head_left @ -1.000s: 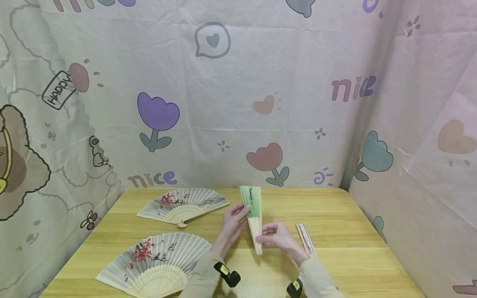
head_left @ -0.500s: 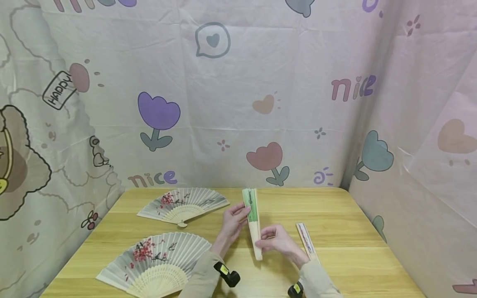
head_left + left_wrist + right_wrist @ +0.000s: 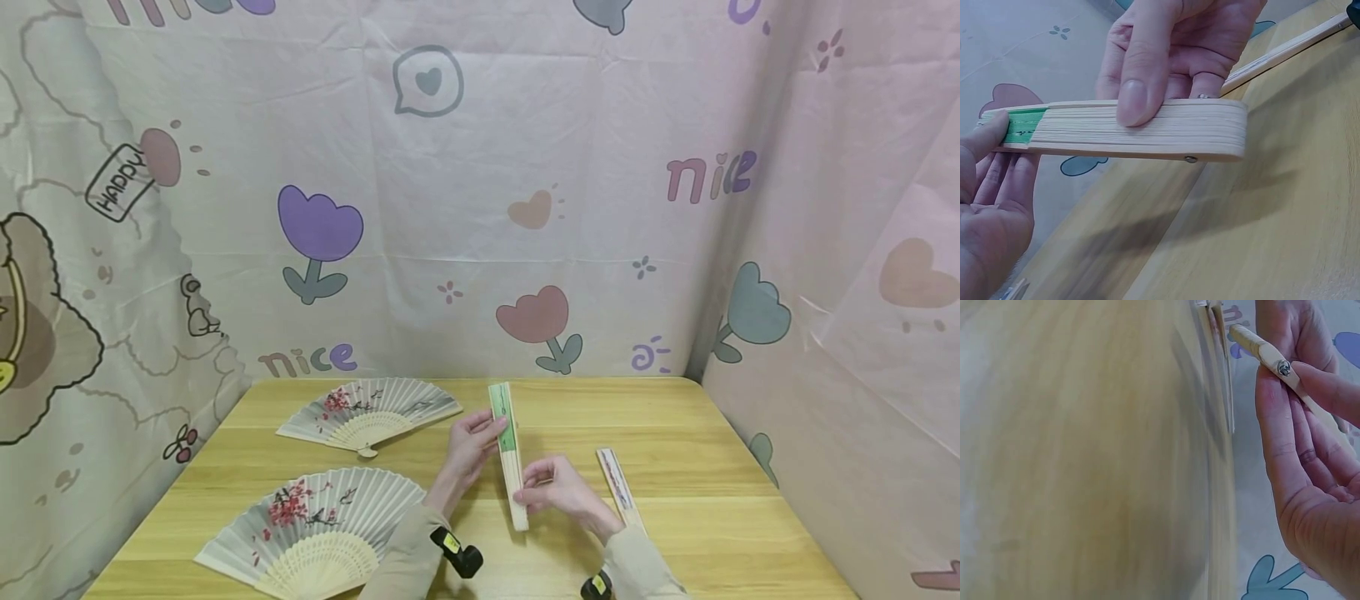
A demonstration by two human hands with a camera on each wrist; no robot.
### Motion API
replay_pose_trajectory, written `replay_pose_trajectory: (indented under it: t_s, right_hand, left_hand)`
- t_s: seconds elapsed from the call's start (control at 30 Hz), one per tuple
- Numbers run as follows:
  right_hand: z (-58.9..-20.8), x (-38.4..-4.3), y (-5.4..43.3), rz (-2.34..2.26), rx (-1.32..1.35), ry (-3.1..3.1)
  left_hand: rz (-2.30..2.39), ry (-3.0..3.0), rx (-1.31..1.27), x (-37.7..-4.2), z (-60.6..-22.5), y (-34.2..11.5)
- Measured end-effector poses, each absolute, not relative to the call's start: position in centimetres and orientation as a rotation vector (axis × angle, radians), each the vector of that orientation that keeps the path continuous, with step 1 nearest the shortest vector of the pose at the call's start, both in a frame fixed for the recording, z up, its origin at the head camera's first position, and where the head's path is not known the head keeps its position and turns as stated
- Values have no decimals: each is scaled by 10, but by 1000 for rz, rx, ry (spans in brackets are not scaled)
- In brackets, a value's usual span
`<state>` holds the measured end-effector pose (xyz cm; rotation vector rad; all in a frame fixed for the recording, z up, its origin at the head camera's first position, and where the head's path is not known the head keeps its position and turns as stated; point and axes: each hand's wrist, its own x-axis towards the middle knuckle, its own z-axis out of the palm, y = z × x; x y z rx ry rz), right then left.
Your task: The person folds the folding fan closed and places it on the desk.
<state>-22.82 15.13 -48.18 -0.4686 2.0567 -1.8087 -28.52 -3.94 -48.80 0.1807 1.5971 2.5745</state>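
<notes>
A folded green hand fan (image 3: 510,454) with pale wooden ribs stands nearly upright between the two hands, above the table. My left hand (image 3: 468,450) grips its green upper part, thumb across the front. Lower down, my right hand (image 3: 555,489) pinches the ribs near the pivot end. In the left wrist view the stacked ribs of the fan (image 3: 1147,128) lie closely together, with the right thumb on them. The right wrist view shows the metal rivet of the fan (image 3: 1283,367) beside the right fingertips.
On the wooden table (image 3: 720,500), two spread fans with red blossoms lie at the left: one farther back (image 3: 375,417), one nearer (image 3: 322,525). Another folded fan (image 3: 618,487) lies right of the right hand. A printed cloth (image 3: 450,208) hangs behind.
The green fan was slightly spread and is now folded to a narrow stack. It has also come a little lower, and my right hand has moved slightly down with it.
</notes>
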Motion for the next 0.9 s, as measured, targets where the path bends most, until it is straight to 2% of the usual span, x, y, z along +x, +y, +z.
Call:
replay_pose_trajectory:
  t_s: [0.9]
  right_hand:
    - [-486,-214,174,-1776,-478,2027]
  left_hand:
    - [2277,1765,289,-280,-489,-34]
